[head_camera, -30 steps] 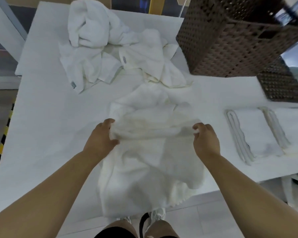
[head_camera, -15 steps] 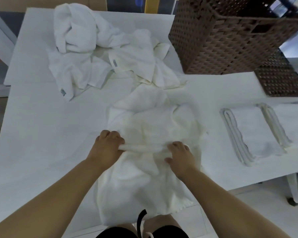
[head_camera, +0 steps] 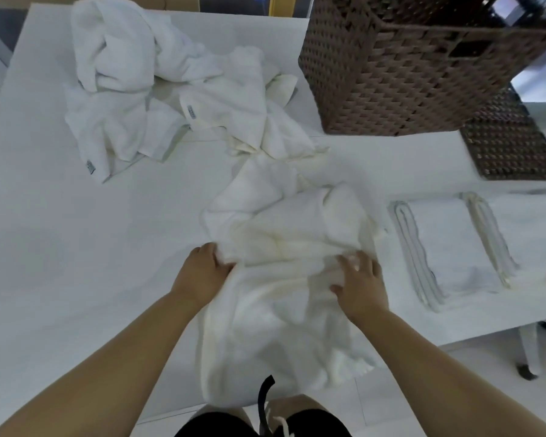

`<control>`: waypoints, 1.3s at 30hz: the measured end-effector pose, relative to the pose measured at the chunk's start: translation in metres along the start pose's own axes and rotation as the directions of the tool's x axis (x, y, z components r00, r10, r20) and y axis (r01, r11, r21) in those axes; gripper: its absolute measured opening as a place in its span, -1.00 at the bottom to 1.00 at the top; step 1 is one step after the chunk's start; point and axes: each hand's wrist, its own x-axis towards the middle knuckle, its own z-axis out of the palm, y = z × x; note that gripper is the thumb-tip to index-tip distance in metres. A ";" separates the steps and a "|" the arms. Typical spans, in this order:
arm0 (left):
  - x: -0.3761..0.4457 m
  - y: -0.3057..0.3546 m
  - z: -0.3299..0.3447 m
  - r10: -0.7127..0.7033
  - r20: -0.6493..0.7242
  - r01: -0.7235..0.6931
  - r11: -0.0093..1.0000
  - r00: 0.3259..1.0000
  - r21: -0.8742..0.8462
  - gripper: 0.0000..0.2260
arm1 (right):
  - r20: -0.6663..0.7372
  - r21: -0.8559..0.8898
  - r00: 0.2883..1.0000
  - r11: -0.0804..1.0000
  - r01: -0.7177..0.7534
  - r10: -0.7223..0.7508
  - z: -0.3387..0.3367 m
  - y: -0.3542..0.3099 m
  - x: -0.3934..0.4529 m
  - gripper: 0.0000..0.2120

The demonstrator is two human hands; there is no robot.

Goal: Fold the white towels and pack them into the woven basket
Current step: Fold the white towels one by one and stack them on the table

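Observation:
A crumpled white towel (head_camera: 284, 247) lies on the white table (head_camera: 76, 247) in front of me, its near end hanging over the front edge. My left hand (head_camera: 202, 272) pinches a fold at the towel's left side. My right hand (head_camera: 360, 282) rests on the towel's right part with fingers spread and blurred; no grip shows. A heap of unfolded white towels (head_camera: 158, 89) lies at the back left. Two folded white towels (head_camera: 448, 247) lie flat at the right. The brown woven basket (head_camera: 391, 67) stands at the back right.
A second, smaller woven basket (head_camera: 511, 146) stands at the far right behind the folded towels. Beyond the table's front edge I see light floor tiles, a castor wheel (head_camera: 525, 372) at the right, and my legs in dark shorts.
My right hand slid left along the towel's fold toward my left hand, then back right onto the towel's right part. The left hand kept its hold on the left side.

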 end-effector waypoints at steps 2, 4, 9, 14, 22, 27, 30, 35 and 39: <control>0.001 0.008 0.010 -0.059 -0.004 0.058 0.996 0.998 -0.074 -0.61 | -0.064 0.007 0.996 0.998 -0.056 0.056 -0.002 0.010 -0.004 -0.43; 0.003 0.012 0.018 -0.081 -0.004 0.080 0.989 0.997 -0.125 -0.61 | -0.085 0.021 0.990 0.993 -0.113 0.115 -0.002 0.020 -0.006 -0.44; -0.002 0.025 0.029 -0.085 -0.026 0.077 0.972 0.996 -0.222 -0.81 | 0.081 0.309 0.973 0.922 -0.232 0.218 -0.004 0.040 -0.002 -0.55; -0.015 0.038 0.024 -0.118 -0.137 0.040 0.879 0.983 -0.475 -0.88 | -0.029 0.345 0.987 0.928 -0.140 0.160 -0.010 0.051 0.002 -0.61; -0.026 0.038 -0.005 -0.152 -0.341 -0.018 0.895 0.928 -0.447 -0.70 | -0.158 0.539 0.983 0.842 0.011 0.088 -0.051 0.057 0.020 -0.74; -0.037 0.037 -0.029 -0.227 -0.436 -0.031 0.860 0.871 -0.509 -0.93 | -0.146 0.648 0.988 0.760 0.057 0.050 -0.087 0.059 0.037 -0.82; -0.047 0.037 -0.044 -0.235 -0.462 -0.045 0.854 0.855 -0.518 -0.85 | -0.217 0.723 0.976 0.671 0.166 -0.009 -0.113 0.059 0.041 -0.84; -0.071 0.049 -0.073 -0.255 -0.496 -0.054 0.848 0.830 -0.528 -0.80 | -0.293 0.805 0.956 0.539 0.249 -0.004 -0.154 0.057 0.024 -0.85; -0.089 0.057 -0.097 -0.241 -0.508 -0.043 0.874 0.827 -0.485 -0.84 | -0.380 0.807 0.924 0.504 0.308 0.044 -0.183 0.057 0.004 -0.83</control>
